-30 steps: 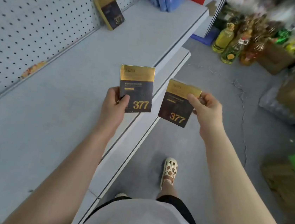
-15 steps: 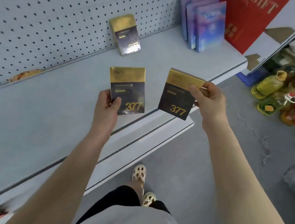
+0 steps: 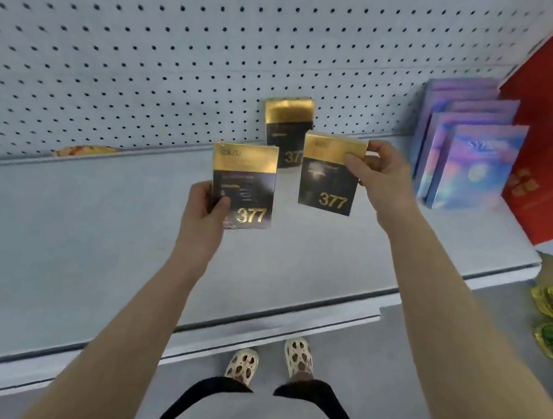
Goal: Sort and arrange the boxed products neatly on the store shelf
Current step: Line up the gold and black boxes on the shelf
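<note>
The left hand [image 3: 204, 213] grips a gold-and-black box [image 3: 243, 186] by its lower left edge. Both boxes have been carried forward over the shelf [image 3: 92, 240] within the last second. Behind them, a matching box [image 3: 287, 121] leans on the pegboard [image 3: 183, 43]. The right hand [image 3: 380, 174] pinches a second box [image 3: 328, 177] at its top corner. Placement beside the leaning box, left of the purple boxes [image 3: 473, 163], looks imminent.
</note>
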The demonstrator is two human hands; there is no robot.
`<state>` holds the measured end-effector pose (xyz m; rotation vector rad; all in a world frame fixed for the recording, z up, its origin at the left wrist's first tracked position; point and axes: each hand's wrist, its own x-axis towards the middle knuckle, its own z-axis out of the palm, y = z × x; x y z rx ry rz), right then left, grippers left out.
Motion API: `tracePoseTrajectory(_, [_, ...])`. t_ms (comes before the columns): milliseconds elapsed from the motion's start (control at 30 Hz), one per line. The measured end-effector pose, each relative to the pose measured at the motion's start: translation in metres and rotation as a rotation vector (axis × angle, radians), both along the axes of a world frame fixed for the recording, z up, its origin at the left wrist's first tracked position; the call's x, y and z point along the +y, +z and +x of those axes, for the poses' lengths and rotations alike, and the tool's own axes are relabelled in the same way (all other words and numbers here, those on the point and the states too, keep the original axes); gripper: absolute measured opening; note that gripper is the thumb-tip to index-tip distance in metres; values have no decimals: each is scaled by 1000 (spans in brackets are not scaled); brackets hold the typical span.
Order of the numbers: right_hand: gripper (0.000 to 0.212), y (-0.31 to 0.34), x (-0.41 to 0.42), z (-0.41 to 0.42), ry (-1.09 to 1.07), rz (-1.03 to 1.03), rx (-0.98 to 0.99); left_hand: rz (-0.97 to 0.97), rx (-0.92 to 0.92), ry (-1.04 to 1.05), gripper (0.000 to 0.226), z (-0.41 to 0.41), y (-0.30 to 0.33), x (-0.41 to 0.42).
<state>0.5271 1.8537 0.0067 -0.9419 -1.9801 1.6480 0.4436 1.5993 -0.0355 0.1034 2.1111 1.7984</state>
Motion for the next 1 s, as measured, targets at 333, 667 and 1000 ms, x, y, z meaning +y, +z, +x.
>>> tracePoseTrajectory(333, [25, -31, 56, -101, 346, 77, -38, -14, -30, 240, 24, 22, -12, 46])
tracePoseTrajectory(667, [50, -36, 54, -116, 354, 337, -87, -43, -45, 255, 21, 32, -15, 61])
tracePoseTrajectory(1000, [32, -1, 29, -71, 839, 332, -117, -38, -23, 165, 22, 31, -15, 76])
